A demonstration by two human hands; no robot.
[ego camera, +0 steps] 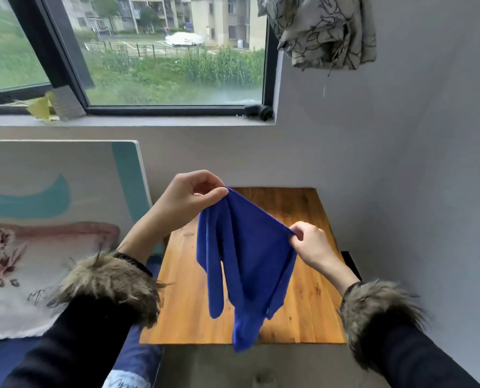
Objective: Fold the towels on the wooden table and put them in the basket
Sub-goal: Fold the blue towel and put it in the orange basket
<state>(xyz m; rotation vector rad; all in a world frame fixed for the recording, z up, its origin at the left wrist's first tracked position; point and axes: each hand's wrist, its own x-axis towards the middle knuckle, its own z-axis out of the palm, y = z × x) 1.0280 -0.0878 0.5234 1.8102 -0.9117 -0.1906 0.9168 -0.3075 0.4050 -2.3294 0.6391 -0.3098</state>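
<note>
Here, a person is holding a blue towel up in the air over the wooden counter, one corner in each hand. The left hand is pinching the upper left corner between thumb and curled forefinger, its grip closed tight on the cloth with the other fingers tucked in behind. The right hand is pinching the opposite corner lower down and nearer the person, its grip likewise closed on the fabric, thumb and fingers bunched together. The top edge of the towel is running taut and slanting between the two hands, higher on the left. Below that edge the cloth is hanging in loose folds, with one long flap drooping on the left and a bunched tail trailing lowest, past the near edge of the counter. Whether any part of the towel is touching the wood cannot be told from this view.

Both forearms are wearing dark sleeves with shaggy brown fur cuffs. The counter is standing against a grey wall, in the corner under a window that is looking out on grass, a fence and pale buildings. A patterned curtain is hanging bunched at the upper right. To the left, a white board with teal shapes is leaning against the wall, and a floral cushion is lying in front of it.
</note>
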